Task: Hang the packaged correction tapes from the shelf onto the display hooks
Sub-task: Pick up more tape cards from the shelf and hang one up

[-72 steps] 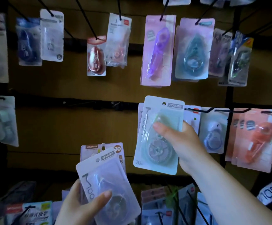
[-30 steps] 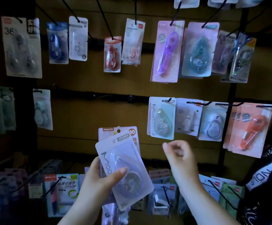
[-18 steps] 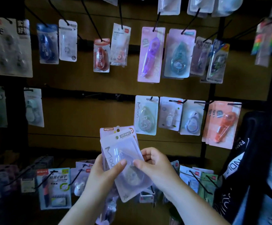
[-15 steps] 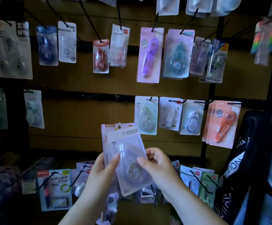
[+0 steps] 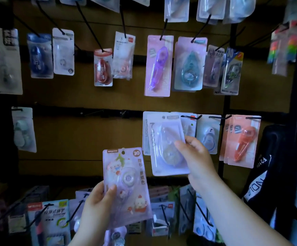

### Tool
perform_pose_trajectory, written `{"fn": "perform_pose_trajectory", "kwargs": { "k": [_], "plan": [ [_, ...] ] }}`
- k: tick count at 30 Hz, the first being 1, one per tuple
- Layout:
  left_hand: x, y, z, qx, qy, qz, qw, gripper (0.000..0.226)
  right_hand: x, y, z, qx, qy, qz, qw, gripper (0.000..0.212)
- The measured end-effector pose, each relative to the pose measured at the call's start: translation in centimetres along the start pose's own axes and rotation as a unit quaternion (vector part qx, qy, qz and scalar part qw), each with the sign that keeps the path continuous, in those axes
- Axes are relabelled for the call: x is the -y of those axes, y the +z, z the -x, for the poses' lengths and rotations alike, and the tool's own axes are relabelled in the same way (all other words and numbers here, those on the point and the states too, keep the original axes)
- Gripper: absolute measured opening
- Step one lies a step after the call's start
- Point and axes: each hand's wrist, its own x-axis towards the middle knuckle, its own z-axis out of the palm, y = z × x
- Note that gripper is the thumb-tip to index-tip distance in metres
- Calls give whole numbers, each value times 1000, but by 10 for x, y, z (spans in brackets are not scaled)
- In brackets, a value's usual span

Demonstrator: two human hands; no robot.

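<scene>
A clear pack (image 5: 167, 144) is gripped in the right hand (image 5: 195, 157) at a hook (image 5: 191, 117); a lilac pack (image 5: 126, 185) (marked "30") is clasped in the left hand (image 5: 96, 201).

Two bare hands and forearms reach into view from below: the left hand (image 5: 98, 201) and the right hand (image 5: 195, 157), neither wearing a glove, ring, watch or bracelet. No sleeve covers either forearm as far as the lower edge. The fingers (image 5: 180, 145) are slim, with short, plain, unpainted nails. Dim bluish light leaves finer details unclear.
</scene>
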Motion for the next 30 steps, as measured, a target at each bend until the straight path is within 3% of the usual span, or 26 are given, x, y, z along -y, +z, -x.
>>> {"fn": "perform_pose_trajectory", "kwargs": {
  "k": [8,14,17,24,30],
  "plan": [
    [-1,-12,-7,21,3,7,1000,17,-4,9,-18,-21,8,51,998,8],
    [-1,-18,-11,9,8,-15,1000,20,-15,11,-18,-7,8,53,999,16],
    [-1,-22,-14,9,5,-6,1000,21,-19,11,-22,-17,15,66,998,6],
    [3,-26,-18,19,-7,1,1000,17,-31,23,-48,-46,11,159,986,27],
    [-2,-33,-22,-1,10,-2,1000,18,-42,35,-66,-67,6,215,974,30]
  ]
}}
